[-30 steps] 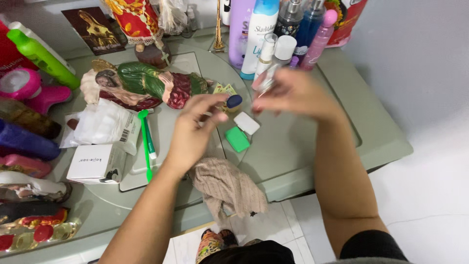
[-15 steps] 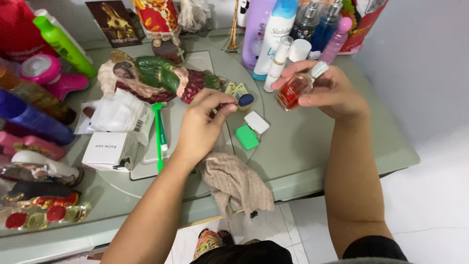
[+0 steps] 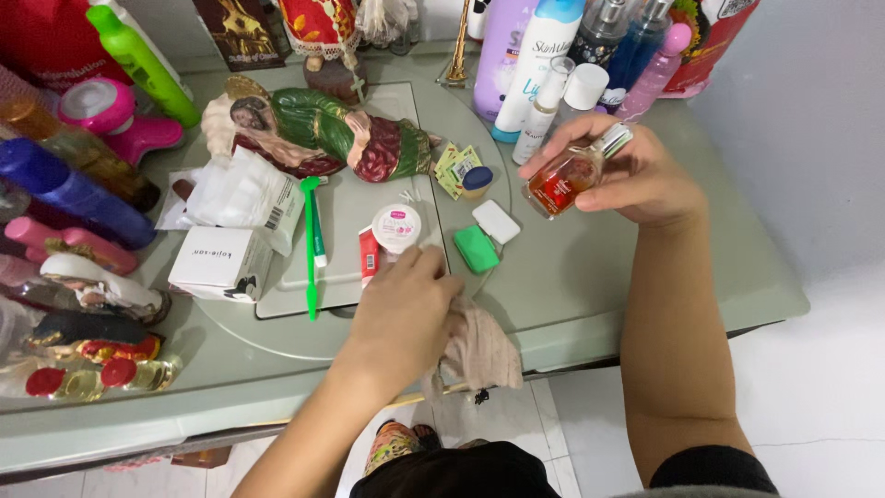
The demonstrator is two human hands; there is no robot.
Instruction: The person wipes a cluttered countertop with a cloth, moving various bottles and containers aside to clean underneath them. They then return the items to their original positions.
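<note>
My right hand (image 3: 636, 175) holds a small glass bottle of red liquid (image 3: 564, 180) with a silver cap, tilted above the grey-green surface (image 3: 590, 267). My left hand (image 3: 406, 314) has its fingers closed on a beige cloth (image 3: 479, 349) that hangs over the front edge. Just beyond the left hand lie a round white jar (image 3: 396, 227), a small red tube (image 3: 368, 254), a green soap box (image 3: 477, 249) and its white lid (image 3: 496, 221).
A painted figurine (image 3: 323, 143) lies on its side near a green toothbrush (image 3: 312, 249), a white box (image 3: 221, 263) and a white packet (image 3: 244, 198). Tall bottles and sprays (image 3: 544, 55) crowd the back. More bottles (image 3: 64, 189) line the left. White wall at right.
My left hand drew back from the small items toward the front edge and closed on the cloth, uncovering the white jar and red tube. My right hand brought the red bottle up and holds it steady.
</note>
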